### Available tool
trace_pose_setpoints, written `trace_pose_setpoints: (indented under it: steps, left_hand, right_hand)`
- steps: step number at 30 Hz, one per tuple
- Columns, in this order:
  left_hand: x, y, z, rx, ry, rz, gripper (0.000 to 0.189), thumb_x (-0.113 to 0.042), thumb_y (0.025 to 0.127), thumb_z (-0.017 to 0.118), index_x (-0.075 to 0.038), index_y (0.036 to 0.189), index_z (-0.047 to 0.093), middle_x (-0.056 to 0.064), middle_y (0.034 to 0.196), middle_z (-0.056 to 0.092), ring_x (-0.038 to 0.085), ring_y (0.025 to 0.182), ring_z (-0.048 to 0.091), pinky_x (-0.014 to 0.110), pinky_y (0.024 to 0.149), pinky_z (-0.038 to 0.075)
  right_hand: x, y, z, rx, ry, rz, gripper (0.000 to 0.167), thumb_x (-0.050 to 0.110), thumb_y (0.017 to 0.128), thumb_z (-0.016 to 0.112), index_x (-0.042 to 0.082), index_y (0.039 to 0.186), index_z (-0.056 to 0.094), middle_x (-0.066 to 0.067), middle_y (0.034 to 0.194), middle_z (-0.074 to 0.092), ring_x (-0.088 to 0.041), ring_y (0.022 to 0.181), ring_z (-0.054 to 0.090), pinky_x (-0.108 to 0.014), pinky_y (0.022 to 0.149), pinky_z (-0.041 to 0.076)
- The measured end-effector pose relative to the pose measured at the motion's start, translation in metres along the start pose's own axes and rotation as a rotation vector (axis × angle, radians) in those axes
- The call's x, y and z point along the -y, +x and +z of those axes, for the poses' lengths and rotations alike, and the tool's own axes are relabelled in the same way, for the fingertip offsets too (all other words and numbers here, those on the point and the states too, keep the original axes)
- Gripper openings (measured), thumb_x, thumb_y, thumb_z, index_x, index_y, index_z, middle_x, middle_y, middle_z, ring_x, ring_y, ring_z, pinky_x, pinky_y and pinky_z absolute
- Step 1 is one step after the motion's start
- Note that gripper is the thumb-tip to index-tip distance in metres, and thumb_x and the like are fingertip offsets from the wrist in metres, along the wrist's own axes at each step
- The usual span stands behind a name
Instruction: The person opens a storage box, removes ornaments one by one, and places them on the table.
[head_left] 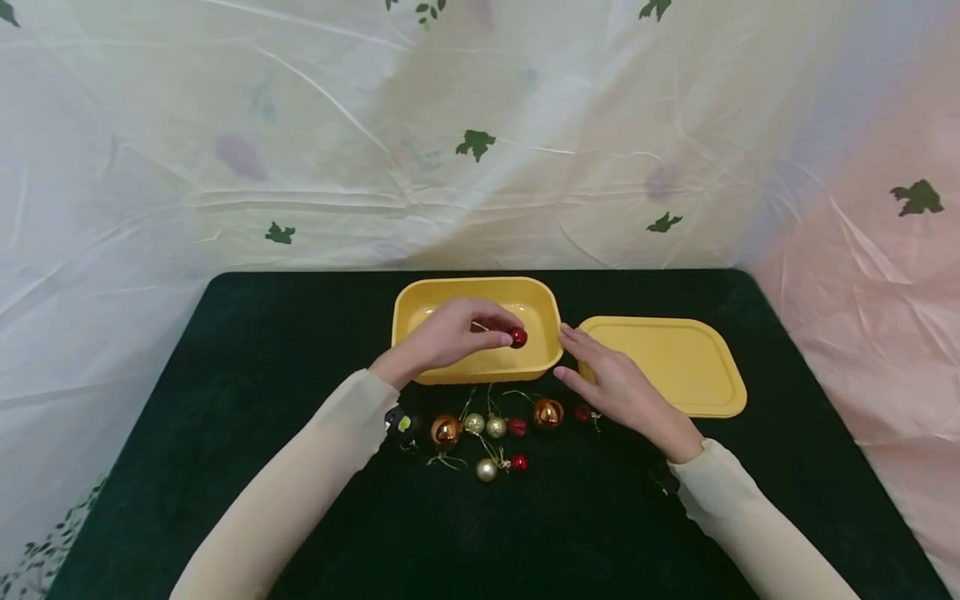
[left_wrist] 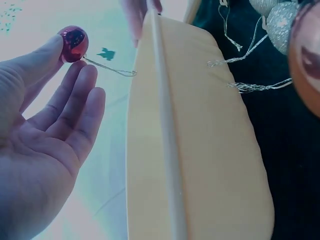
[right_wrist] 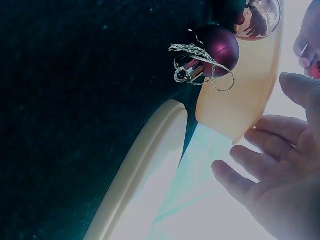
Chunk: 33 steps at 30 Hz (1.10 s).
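My left hand [head_left: 455,335] pinches a small shiny red ball ornament [head_left: 518,337] between thumb and fingertips, over the inside of the yellow box [head_left: 551,364]. In the left wrist view the ball's thin cord loop [left_wrist: 112,69] dangles towards the box wall. My right hand [head_left: 617,379] holds nothing; its fingers are extended beside the box's right end, and in the right wrist view the fingertips [right_wrist: 255,136] appear at its rim. In front of the box lie several ball ornaments: copper [head_left: 547,413], glittery gold [head_left: 474,423], smooth gold [head_left: 487,469] and red [head_left: 519,462].
The yellow lid [head_left: 667,367] lies flat to the right of the box, partly behind my right hand. A dark green cloth [head_left: 300,333] covers the table. Pale curtains with leaf prints [head_left: 476,144] hang behind and at the sides.
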<state>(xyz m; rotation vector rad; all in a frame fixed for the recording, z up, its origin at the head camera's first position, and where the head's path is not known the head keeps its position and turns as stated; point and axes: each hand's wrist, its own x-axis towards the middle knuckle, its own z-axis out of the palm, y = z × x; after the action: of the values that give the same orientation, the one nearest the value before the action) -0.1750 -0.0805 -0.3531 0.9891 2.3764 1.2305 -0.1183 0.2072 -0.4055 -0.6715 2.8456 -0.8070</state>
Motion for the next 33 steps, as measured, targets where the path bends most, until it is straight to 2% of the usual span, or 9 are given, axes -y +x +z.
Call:
trace_pose_setpoints:
  steps: [7,13,18,24,33]
  left_hand:
    - [0.002,-0.025,-0.005,-0.046,-0.084,0.006,0.025,-0.016,0.101,0.069,-0.010,0.125,0.075,-0.001,0.118,0.075,0.012,0.107,0.069,0.030,0.096,0.056]
    - [0.004,-0.046,-0.006,-0.079,-0.149,-0.003,0.024,-0.016,0.101,0.070,-0.012,0.125,0.074,-0.003,0.118,0.074,0.012,0.108,0.069,0.033,0.097,0.056]
    - [0.003,-0.063,-0.005,-0.091,-0.133,-0.031,0.026,-0.020,0.101,0.070,-0.016,0.126,0.074,-0.006,0.120,0.073,0.011,0.107,0.068,0.037,0.096,0.055]
    - [0.005,-0.084,-0.001,-0.116,-0.102,-0.042,0.027,-0.021,0.099,0.072,-0.017,0.126,0.074,-0.006,0.118,0.072,0.010,0.105,0.068,0.036,0.095,0.056]
    - [0.008,-0.109,0.005,-0.092,-0.127,-0.025,0.029,-0.021,0.098,0.073,-0.020,0.126,0.072,-0.006,0.118,0.071,0.010,0.104,0.068,0.035,0.092,0.057]
  right_hand:
    - [0.002,0.001,0.000,-0.005,0.005,-0.006,0.068,0.049,0.107,0.053,0.006,0.158,0.042,-0.013,0.168,0.031,-0.035,0.151,0.035,-0.059,0.117,0.034]
    - [0.001,0.001,0.000,-0.009,-0.002,-0.005,0.068,0.048,0.107,0.054,0.005,0.158,0.042,-0.014,0.167,0.031,-0.036,0.150,0.035,-0.059,0.117,0.033]
    - [0.002,0.000,0.001,-0.013,-0.003,-0.006,0.067,0.047,0.107,0.054,0.005,0.158,0.042,-0.014,0.167,0.031,-0.036,0.150,0.035,-0.059,0.117,0.033]
    - [0.002,0.001,0.001,-0.007,-0.002,-0.001,0.068,0.049,0.107,0.053,0.005,0.158,0.041,-0.014,0.168,0.030,-0.036,0.151,0.035,-0.059,0.118,0.032]
    - [0.004,0.001,0.000,0.005,0.001,0.026,0.069,0.050,0.107,0.053,0.006,0.159,0.040,-0.014,0.168,0.029,-0.036,0.151,0.034,-0.060,0.118,0.032]
